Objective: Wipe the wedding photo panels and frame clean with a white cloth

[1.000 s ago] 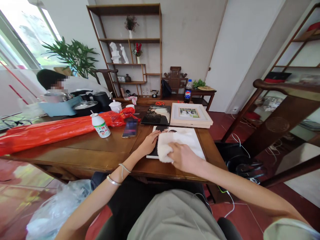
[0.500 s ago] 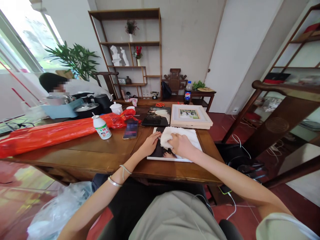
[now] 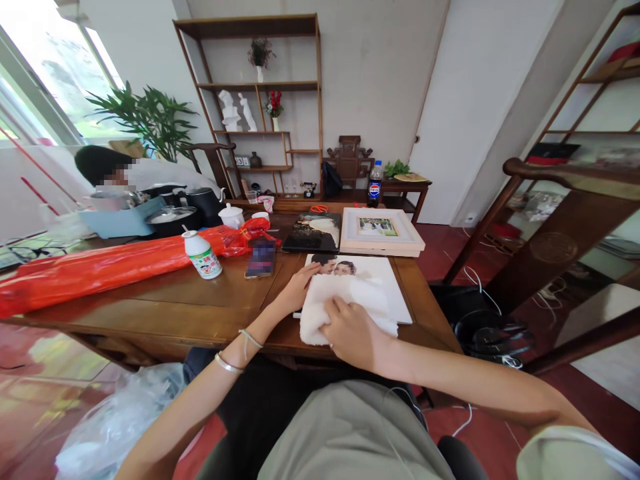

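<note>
A white-edged photo panel (image 3: 395, 280) lies flat on the wooden table (image 3: 240, 303) in front of me, its upper part showing the heads of two people. Over its lower left part spreads a white towel (image 3: 360, 293), which hangs a little past the near edge. My right hand (image 3: 350, 333) is closed on the towel and presses it against the panel. With fingers stretched out, my left hand (image 3: 301, 285) rests flat on the panel's left edge, beside the towel. The towel hides the lower part of the picture.
Behind the panel lie a dark photo panel (image 3: 311, 232) and a white framed picture (image 3: 383, 232). To the left are a phone (image 3: 260, 259), a white bottle (image 3: 202, 255) and a long red plastic-wrapped bundle (image 3: 115, 260). A cola bottle (image 3: 375, 185) stands at the back.
My right hand has drawn the towel down toward me, to the panel's near edge. The two heads in the picture have come into view. My left hand has stayed in place.
</note>
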